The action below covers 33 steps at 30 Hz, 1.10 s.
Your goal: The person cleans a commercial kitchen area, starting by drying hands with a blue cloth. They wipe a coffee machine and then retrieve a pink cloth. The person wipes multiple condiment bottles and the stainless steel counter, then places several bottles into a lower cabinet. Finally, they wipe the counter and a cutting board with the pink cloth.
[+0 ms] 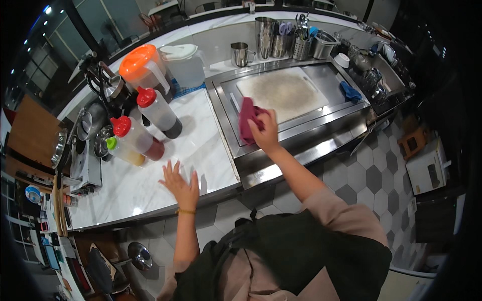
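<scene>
Bunched in my right hand [266, 131] is a dark red cloth [247, 118], over the left end of a stainless steel counter unit [226, 124]. Beside the cloth, a white cutting board [282, 90] with a brownish stained middle lies on the steel. My left hand [180, 186] is spread with nothing in it, over the front of the white marble counter [199, 150]; whether it touches the surface I cannot tell. Just beyond it stand squeeze bottles: one with a green cap [126, 152] and two with red caps, holding red sauce [139, 139] and dark sauce [162, 114].
A jug with an orange lid [141, 64] and a white-lidded pitcher [184, 64] stand at the back. A portable stove [84, 169] sits at left. Steel cups and a utensil holder [302, 49] line the back ledge. A blue cloth [350, 91] lies near the sink [395, 75].
</scene>
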{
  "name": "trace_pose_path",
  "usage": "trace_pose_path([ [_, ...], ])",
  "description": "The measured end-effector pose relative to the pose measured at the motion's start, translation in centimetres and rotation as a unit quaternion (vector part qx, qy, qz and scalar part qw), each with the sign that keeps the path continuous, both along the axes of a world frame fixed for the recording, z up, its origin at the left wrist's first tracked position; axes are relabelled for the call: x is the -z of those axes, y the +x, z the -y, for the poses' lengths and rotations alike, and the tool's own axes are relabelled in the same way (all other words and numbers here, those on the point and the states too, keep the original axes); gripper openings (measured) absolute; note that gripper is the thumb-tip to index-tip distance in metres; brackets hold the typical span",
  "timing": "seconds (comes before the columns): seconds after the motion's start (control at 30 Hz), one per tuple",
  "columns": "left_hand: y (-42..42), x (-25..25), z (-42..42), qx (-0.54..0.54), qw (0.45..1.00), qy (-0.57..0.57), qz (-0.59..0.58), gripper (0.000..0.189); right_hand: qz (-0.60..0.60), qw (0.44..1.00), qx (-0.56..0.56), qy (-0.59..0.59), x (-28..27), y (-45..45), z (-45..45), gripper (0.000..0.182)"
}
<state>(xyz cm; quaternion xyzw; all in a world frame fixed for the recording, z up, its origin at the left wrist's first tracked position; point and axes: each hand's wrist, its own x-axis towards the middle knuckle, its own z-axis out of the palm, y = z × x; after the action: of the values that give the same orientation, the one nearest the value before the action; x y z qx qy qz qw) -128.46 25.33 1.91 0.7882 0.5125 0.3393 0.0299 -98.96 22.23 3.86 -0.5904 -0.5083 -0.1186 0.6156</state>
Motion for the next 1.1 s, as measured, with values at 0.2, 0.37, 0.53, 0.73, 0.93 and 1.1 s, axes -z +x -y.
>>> trace_pose_path([
  [0.2, 2.0, -0.4, 0.3, 0.009, 0.999, -0.020, -0.041, 0.052, 0.214, 0.959, -0.072, -0.170, 3.7, 2.1, 11.6, 0.020],
  [0.37, 1.9, -0.5, 0.7, -0.052, 0.998, -0.019, -0.032, 0.051, 0.467, 0.847, -0.224, -0.118, 8.7, 2.1, 7.3, 0.019],
  [0.53, 2.2, 0.3, -0.1, -0.067, 0.996, 0.051, -0.027, 0.051, 0.392, 0.698, -0.431, -0.415, 26.0, 6.1, 5.3, 0.037],
  [0.73, 5.3, 2.2, 3.1, -0.342, 0.930, -0.108, 0.075, 0.051, 0.554, 0.447, -0.414, -0.568, 19.1, 13.7, 8.1, 0.036],
  [0.93, 7.6, 2.0, 1.4, -0.476, 0.866, -0.155, -0.006, 0.054, 0.344, 0.652, -0.572, -0.358, 11.4, 8.7, 6.0, 0.042],
  [1.1, 9.2, 1.2, 1.5, -0.492, 0.852, -0.167, -0.068, 0.062, 0.372, 0.518, -0.700, -0.321, 23.2, 3.4, 2.6, 0.041],
])
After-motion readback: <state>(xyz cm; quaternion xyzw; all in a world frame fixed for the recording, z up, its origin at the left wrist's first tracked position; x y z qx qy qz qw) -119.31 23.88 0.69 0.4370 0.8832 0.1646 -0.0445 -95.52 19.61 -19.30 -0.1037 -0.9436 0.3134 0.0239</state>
